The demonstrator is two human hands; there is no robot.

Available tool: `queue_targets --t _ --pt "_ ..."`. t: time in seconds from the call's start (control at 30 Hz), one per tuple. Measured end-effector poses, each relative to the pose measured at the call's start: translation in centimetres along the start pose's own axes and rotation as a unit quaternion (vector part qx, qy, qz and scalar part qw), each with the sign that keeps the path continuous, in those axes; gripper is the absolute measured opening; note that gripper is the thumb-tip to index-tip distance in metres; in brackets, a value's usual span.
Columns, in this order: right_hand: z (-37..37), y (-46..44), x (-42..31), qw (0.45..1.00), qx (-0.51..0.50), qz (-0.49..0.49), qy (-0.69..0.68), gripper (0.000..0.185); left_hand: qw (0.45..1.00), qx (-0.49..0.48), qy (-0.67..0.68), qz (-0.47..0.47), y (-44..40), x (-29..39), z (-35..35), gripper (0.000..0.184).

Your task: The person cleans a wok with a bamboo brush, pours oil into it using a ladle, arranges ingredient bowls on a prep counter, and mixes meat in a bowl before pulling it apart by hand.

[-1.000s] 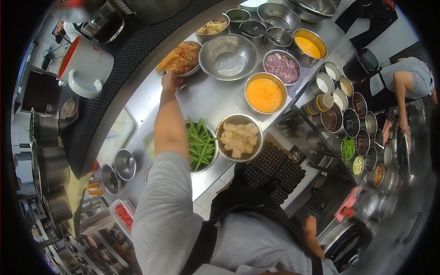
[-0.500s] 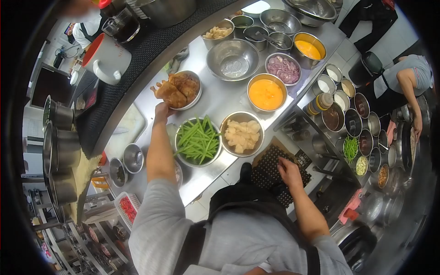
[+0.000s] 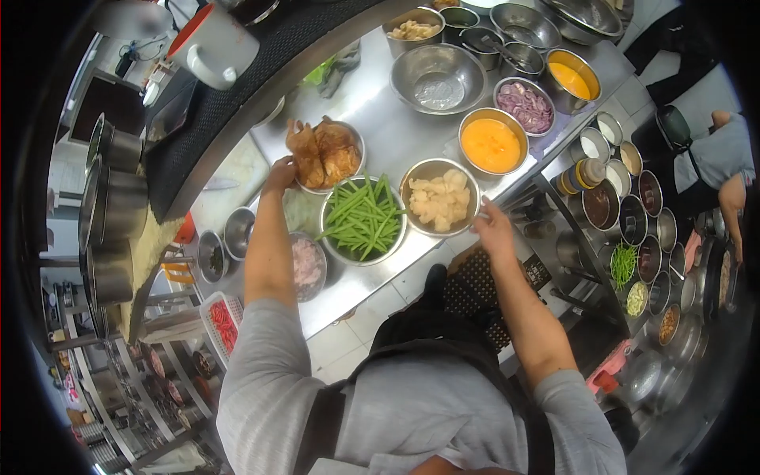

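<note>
My left hand [image 3: 281,172] is at the left rim of a metal bowl holding browned cooked poultry [image 3: 324,154]; its fingers close on that edge. Just in front stands a bowl of green beans [image 3: 362,218]. To its right is a bowl of pale, lumpy pieces [image 3: 438,199]. My right hand [image 3: 492,225] is beside the right rim of that bowl, fingers apart and nothing visible in them. A bowl of orange liquid [image 3: 491,145] sits behind my right hand. Near my left forearm is a bowl of pale pink pieces [image 3: 306,267].
An empty metal bowl [image 3: 438,79] and sliced purple onions [image 3: 523,108] stand farther back. A knife [image 3: 220,184] lies on a cutting board at left. A mug [image 3: 214,47] is on the raised shelf. A co-worker [image 3: 716,162] stands at the right by many containers.
My left hand and the poultry bowl have come nearer, beside the green beans. My right hand has risen from low by my body to the bowl of pale pieces. The view has shifted.
</note>
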State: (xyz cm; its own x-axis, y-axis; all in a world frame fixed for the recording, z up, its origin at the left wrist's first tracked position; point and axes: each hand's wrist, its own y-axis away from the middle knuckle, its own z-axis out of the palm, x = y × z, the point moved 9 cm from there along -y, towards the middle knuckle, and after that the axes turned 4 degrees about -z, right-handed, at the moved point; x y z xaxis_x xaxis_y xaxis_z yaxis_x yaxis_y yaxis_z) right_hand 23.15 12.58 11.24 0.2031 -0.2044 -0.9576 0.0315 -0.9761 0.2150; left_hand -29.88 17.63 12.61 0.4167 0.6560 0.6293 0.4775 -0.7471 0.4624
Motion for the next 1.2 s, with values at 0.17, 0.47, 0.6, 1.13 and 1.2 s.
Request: queue_targets --t 0.17,0.47,0.6,1.13,1.2 --pt "1.8 -2.6 -2.5 0.994 0.005 -0.059 -0.093 0.06 1.0 0.011 0.003 0.011 -0.6 0.8 1.2 0.041" --pt "-4.7 2.9 -0.3 0.98 -0.004 -0.128 0.152 0.038 0.97 0.234 -0.04 0.062 4.1 -1.5 -3.7 0.037" --pt "-12.2 11.2 7.3 0.945 -0.054 -0.072 0.316 0.026 0.948 0.188 0.204 0.153 15.5 -1.2 -1.9 0.027" --pt "-24.0 23.9 20.7 0.873 -0.155 0.052 0.459 0.025 0.86 -0.353 0.366 -0.032 37.2 6.1 27.1 0.079" --pt "-24.0 21.3 18.7 0.9 -0.113 -0.015 0.42 0.024 0.91 -0.262 0.32 -0.013 35.7 6.0 25.5 0.087"
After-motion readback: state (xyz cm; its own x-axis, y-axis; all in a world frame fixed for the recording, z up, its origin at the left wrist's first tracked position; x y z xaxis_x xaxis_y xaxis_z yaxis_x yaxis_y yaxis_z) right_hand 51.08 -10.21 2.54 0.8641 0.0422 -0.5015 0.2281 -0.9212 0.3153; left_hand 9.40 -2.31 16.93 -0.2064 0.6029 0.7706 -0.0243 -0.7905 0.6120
